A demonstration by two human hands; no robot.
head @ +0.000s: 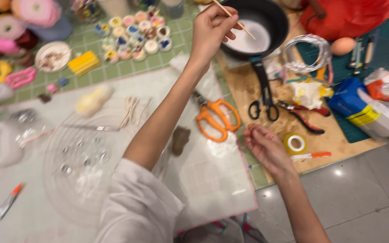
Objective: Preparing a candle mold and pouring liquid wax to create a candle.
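From the head view, I see my left hand (212, 28) raised over the near rim of a black pan (273, 18), fingers pinched shut around a thin wooden stick (234, 19) that slants across the pan's opening. The pan holds a white, flat-looking layer (248, 38), and its black handle (262, 78) points back toward me.

My right hand (266, 148) hangs lower, just off the edge of the brown board (248, 85), palm up, fingers loosely curled and holding nothing. Just beside it lies a roll of yellow tape (296, 143) and a small orange-tipped knife (311, 155).

Between my 2 forearms, orange-handled scissors (217, 118) rest on the pale work mat (212, 180), with black-handled scissors (263, 108) near the pan handle and red-handled pliers (302, 117) further right.
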